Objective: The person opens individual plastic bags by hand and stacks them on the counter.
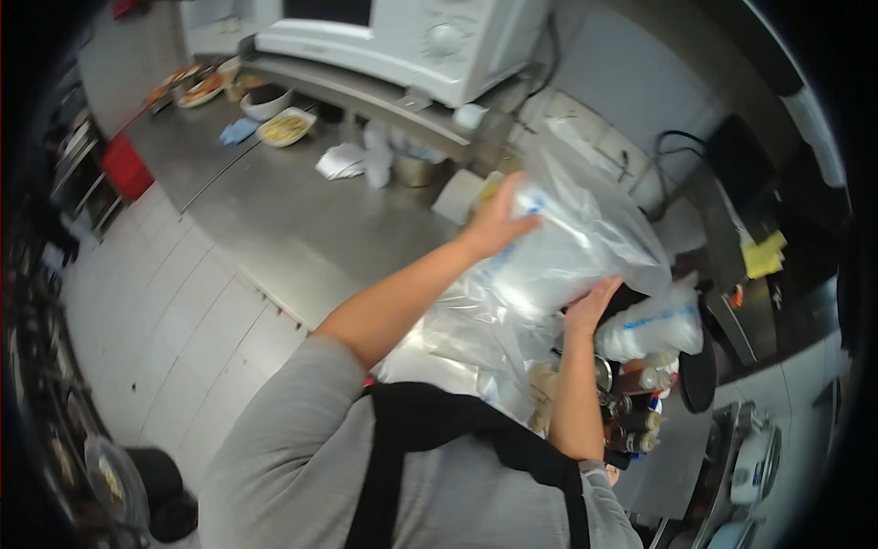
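A large clear plastic bag with blue print [567,229] is held up between my two hands over the right part of the steel counter. My left hand [501,220] grips its left side, thumb toward the blue marks. At its lower right edge is my right hand [594,306], with the fingers partly behind the plastic. More crumpled clear plastic [466,334] lies beneath the bag, close to my apron. A plastic-wrapped stack with blue print [649,325] stands just right of my right hand.
The steel counter [311,229] bears a dish of pale food [286,128], a blue cloth [239,131] and a white bowl [266,103]. A microwave [412,41] sits on the shelf above. Bottles [637,421] stand at the right. A bin [155,476] is at lower left.
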A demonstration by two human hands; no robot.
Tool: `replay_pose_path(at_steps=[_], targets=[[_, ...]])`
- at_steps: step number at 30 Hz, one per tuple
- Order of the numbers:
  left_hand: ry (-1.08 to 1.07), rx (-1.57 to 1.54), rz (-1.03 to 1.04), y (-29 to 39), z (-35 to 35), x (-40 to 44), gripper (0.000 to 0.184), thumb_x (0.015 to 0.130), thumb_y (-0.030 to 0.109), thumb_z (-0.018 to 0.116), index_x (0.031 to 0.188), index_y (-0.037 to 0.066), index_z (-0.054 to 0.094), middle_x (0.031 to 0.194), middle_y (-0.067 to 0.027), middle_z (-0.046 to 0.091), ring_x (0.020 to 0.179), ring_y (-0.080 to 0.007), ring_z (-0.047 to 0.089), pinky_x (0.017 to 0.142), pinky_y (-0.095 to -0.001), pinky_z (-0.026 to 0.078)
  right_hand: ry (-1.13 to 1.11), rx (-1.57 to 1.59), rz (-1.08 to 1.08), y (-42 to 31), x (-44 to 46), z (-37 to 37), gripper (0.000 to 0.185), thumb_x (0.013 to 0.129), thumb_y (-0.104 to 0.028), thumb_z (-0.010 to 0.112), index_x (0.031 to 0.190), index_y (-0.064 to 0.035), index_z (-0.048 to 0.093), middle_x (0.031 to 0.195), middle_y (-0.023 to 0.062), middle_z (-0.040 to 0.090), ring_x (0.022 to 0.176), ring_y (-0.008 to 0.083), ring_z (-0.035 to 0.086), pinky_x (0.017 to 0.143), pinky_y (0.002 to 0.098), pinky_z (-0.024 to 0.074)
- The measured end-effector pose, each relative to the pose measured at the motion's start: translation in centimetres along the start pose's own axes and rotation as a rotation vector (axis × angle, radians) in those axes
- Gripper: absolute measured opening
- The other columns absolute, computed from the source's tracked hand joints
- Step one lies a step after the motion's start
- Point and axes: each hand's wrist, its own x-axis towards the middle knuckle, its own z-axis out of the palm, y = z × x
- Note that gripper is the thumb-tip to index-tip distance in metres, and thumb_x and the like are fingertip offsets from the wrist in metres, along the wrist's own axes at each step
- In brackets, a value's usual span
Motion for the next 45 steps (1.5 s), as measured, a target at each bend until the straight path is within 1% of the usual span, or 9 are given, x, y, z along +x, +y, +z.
replay_pose_path(at_steps=[7,14,21,26,28,33,36,40,45], targets=[[-0.44,0.199,-0.39,-3.6,-3.2,-6.1,0.091,0.055,0.039,0.082,0.126,0.0,0.039,0.119,-0.0172,0.05,0.113,-0.0232,0.047,0.095,-0.0336,0.036,-0.296,-0.116,-0.058,6.0,-5.2,-0.6,0.07,0.09,-0.055,0.03,0.136,-0.0035,0.024,0.137,0.0156,0.03,0.127,0.0245,0.029,0.104,0.0364,0.0219],[-0.111,-0.054,-0.142,-0.6,-0.3,-0.6,0.087,0.053,0.039,0.082,0.121,0.001,0.042,0.114,-0.0173,0.052,0.103,-0.0287,0.053,0.09,-0.0358,0.04,-0.01,0.336,0.241,-0.2,0.8,1.9,0.079,0.086,-0.065,0.019,0.136,-0.0033,0.023,0.139,0.0109,0.029,0.127,0.0268,0.029,0.106,0.0392,0.0224],[-0.208,0.25,-0.284,-5.0,-1.1,-8.1,0.079,0.059,0.031,0.081,0.121,0.003,0.041,0.111,-0.0147,0.055,0.102,-0.0244,0.054,0.088,-0.0322,0.042,-0.167,-0.073,-0.182,5.3,-3.1,1.3,0.066,0.093,-0.051,0.025,0.124,0.0067,0.037,0.123,0.0136,0.047,0.11,0.0238,0.046,0.095,0.0332,0.0336],[-0.337,0.291,-0.412,-5.9,-5.3,-10.5,0.064,0.065,0.029,0.077,0.115,0.004,0.046,0.108,-0.0136,0.057,0.101,-0.0228,0.054,0.088,-0.0319,0.041,-0.121,0.208,0.188,4.6,-4.1,-1.0,0.066,0.091,-0.053,0.031,0.126,0.0027,0.038,0.121,0.0134,0.048,0.111,0.0217,0.045,0.094,0.0326,0.0337],[-0.362,0.33,-0.471,-6.0,-7.8,-11.6,0.053,0.068,0.026,0.076,0.11,0.006,0.05,0.106,-0.0116,0.058,0.1,-0.021,0.055,0.086,-0.031,0.042,-0.067,-0.082,0.07,2.7,-6.4,-2.8,0.062,0.092,-0.047,0.035,0.124,0.0054,0.039,0.118,0.014,0.051,0.106,0.0208,0.048,0.091,0.0323,0.0359],[-0.509,0.532,-0.215,-3.9,-9.3,-13.9,0.04,0.067,0.03,0.074,0.096,0.007,0.059,0.097,-0.0088,0.059,0.094,-0.0264,0.053,0.083,-0.0347,0.042,-0.315,-0.807,0.01,2.8,-10.8,-6.9,0.035,0.067,-0.024,0.073,0.094,-0.0046,0.06,0.098,0.0118,0.059,0.091,0.0251,0.054,0.084,0.0331,0.0398],[-0.564,0.486,0.01,-1.3,-7.5,-14.0,0.034,0.068,0.025,0.073,0.094,0.008,0.06,0.097,-0.0076,0.059,0.095,-0.0271,0.052,0.083,-0.0349,0.042,-0.458,-0.847,-0.152,0.8,-11.3,-6.5,0.03,0.066,-0.019,0.074,0.086,-0.0041,0.058,0.096,0.0107,0.06,0.092,0.027,0.054,0.083,0.0344,0.0401],[-0.512,0.182,0.091,4.5,-3.0,-12.5,0.03,0.068,0.02,0.072,0.093,0.009,0.06,0.093,-0.0063,0.06,0.093,-0.0249,0.054,0.082,-0.0348,0.042,-0.549,-0.005,0.357,-8.3,-10.6,-3.8,0.012,0.071,0.0,0.068,0.075,-0.0022,0.057,0.096,0.0085,0.06,0.09,0.0159,0.056,0.08,0.027,0.0424],[-0.621,0.286,0.108,7.2,-2.4,-9.3,0.029,0.068,0.02,0.072,0.092,0.008,0.06,0.086,-0.004,0.061,0.088,-0.0226,0.057,0.082,-0.0335,0.041,-0.365,-0.167,0.156,-13.5,-9.0,-4.0,0.007,0.08,-0.002,0.062,0.085,0.0009,0.058,0.067,-0.0022,0.057,0.062,0.0037,0.051,0.057,0.0169,0.0403]])
